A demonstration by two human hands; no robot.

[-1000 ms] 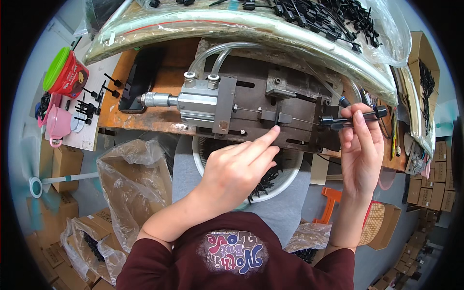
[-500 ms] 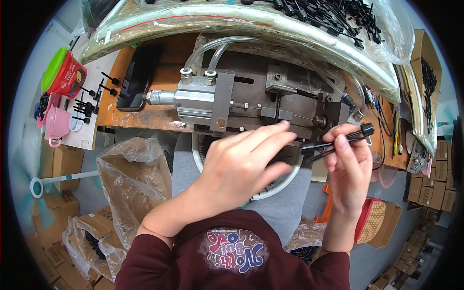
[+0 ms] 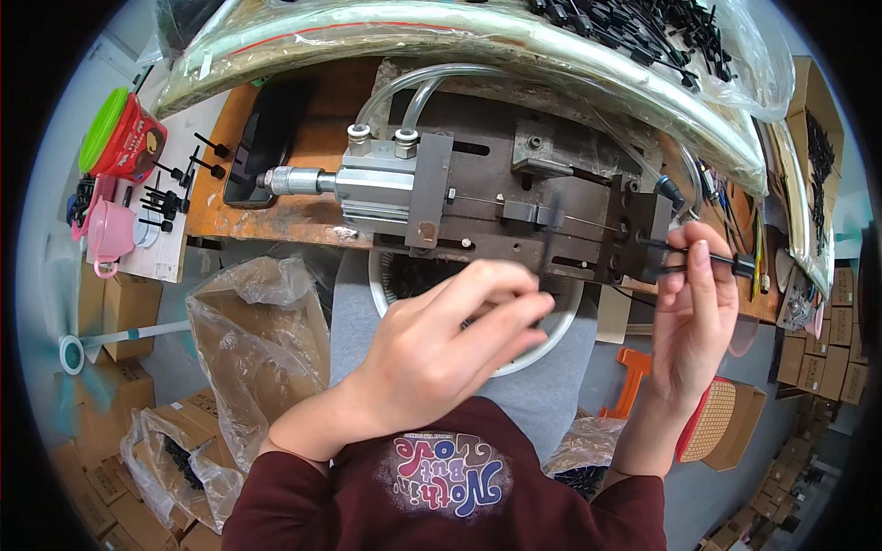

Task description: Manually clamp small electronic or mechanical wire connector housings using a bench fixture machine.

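Observation:
My left hand (image 3: 450,335) is over the basket, its fingers loosely bent and apart, slightly smeared by motion. Just beyond its fingertips is a blurred black rod (image 3: 551,237), out in front of the metal slide block; whether a finger touches it I cannot make out. My right hand (image 3: 695,294) pinches black knob-ended rods (image 3: 740,265) beside the right end of the bench fixture. That fixture has a silver air cylinder (image 3: 375,190), a thin shaft running through the slide block (image 3: 522,212), and a dark upright end plate (image 3: 634,230).
Below the fixture, a white basket (image 3: 568,323) with black contents rests at my lap. A phone (image 3: 250,165), pink cup (image 3: 110,228) and red tub (image 3: 138,142) stand left. Black rods (image 3: 634,41) are heaped behind; a plastic-lined box (image 3: 253,340) is at lower left.
The black rod has come out of the fixture toward me. My left hand has drawn back with its fingers more bent. My right hand has moved right, turning the rods it holds.

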